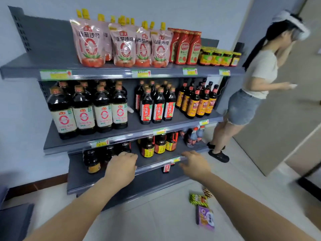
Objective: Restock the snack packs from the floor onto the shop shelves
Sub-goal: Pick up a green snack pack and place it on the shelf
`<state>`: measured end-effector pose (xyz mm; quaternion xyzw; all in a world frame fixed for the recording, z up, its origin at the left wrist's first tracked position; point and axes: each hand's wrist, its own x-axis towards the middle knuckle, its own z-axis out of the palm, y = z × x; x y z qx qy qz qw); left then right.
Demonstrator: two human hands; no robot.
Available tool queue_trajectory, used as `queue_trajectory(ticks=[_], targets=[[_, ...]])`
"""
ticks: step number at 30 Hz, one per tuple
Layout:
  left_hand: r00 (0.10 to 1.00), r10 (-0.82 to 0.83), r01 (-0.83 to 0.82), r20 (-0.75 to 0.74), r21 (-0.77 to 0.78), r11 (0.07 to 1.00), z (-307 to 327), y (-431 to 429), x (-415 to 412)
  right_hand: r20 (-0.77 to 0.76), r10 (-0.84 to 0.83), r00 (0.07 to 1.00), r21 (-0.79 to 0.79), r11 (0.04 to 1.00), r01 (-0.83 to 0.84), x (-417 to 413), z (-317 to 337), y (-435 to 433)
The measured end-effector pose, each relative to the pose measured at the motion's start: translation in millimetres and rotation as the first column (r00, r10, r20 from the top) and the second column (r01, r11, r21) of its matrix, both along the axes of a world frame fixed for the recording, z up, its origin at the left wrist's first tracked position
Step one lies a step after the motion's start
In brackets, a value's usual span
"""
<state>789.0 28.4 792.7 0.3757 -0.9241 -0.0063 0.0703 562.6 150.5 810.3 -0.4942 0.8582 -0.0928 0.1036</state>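
While both hands hover at the front edge of the third tier of the grey shelf unit, the snack packs lie on the floor in front of the unit's right half. They are below the right hand and well apart from it, partly under its forearm. A green pack lies nearest the unit with a brown-patterned pack touching it. A purple pack lies just farther out from the unit.

The left hand is over the third tier, back up, fingers loosely curled and holding nothing, just beside dark jugs. The right hand is relaxed and empty, fingers slightly spread, at that tier's price strip.

On the unit's top tier, pink spouted pouches read 番茄沙司, beside red ketchup bottles and yellow-lidded jars. On the second tier, slim dark bottles carry red labels on which 生 and 汁 are legible. Writing on the snack packs is too blurred to read.
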Motion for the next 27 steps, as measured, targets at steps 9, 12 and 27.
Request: queue_trajectory(ticks=[9,12,27], targets=[[0.984,-0.176,0.174,0.038,0.048,0.984,-22.3,16.0,-163.2,0.004,-0.197,0.98,0.054,0.979,0.197,-128.1,-24.6,55.8],[0.976,-0.217,0.215,0.025,0.069,0.974,-31.5,24.4,-215.7,0.025,-0.233,0.972,0.061,0.971,0.231,-171.8,-36.6,66.4],[0.919,-0.376,0.339,0.116,0.255,0.906,-130.6,12.8,-434.0,0.129,-0.437,0.89,0.27,0.879,0.392,-349.5,-129.9,78.9]])
